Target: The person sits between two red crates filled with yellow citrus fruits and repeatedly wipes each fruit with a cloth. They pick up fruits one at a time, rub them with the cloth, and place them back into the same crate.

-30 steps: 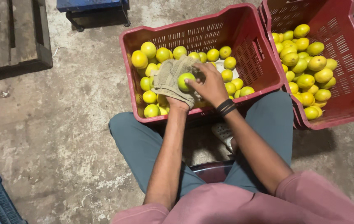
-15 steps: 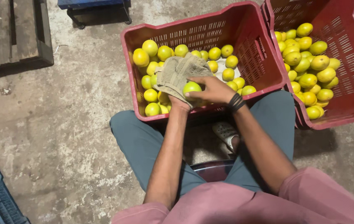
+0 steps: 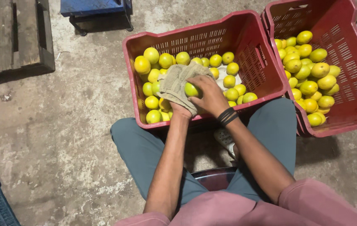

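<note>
Head view: right hand [image 3: 210,94] presses lime [image 3: 190,89] into cloth [image 3: 174,86], probably.

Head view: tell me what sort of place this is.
Probably a fruit sorting or packing area. Two red plastic crates hold yellow-green citrus fruit on a rough concrete floor, with a wooden pallet nearby.

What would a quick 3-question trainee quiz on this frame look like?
1. True or false: the right hand rests on a fruit lying in the cloth.
2. Which hand holds the cloth? A) left hand B) right
3. The nearer red crate sits between the person's ____.

Key: 1 true; 2 A; 3 knees
</note>
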